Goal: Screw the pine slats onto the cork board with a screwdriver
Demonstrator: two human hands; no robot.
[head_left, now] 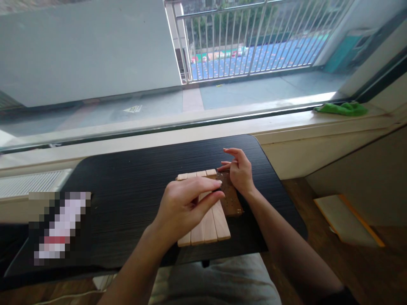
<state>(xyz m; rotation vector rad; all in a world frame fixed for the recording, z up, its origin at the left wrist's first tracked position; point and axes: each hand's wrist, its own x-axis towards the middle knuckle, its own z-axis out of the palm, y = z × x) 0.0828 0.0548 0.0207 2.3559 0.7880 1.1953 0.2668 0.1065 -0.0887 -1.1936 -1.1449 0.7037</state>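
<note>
Several light wooden slats lie side by side on a black table, next to a darker brown board with small holes. My left hand rests over the slats, with thumb and forefinger pinched on a small dark object at the edge of the brown board. My right hand hovers at the far end of the brown board, fingers loosely curled and apart, fingertips close to the slats' upper ends.
A blurred-out object lies on the table's left side. Behind the table runs a window sill with a green cloth. Flat boards lie on the floor at right.
</note>
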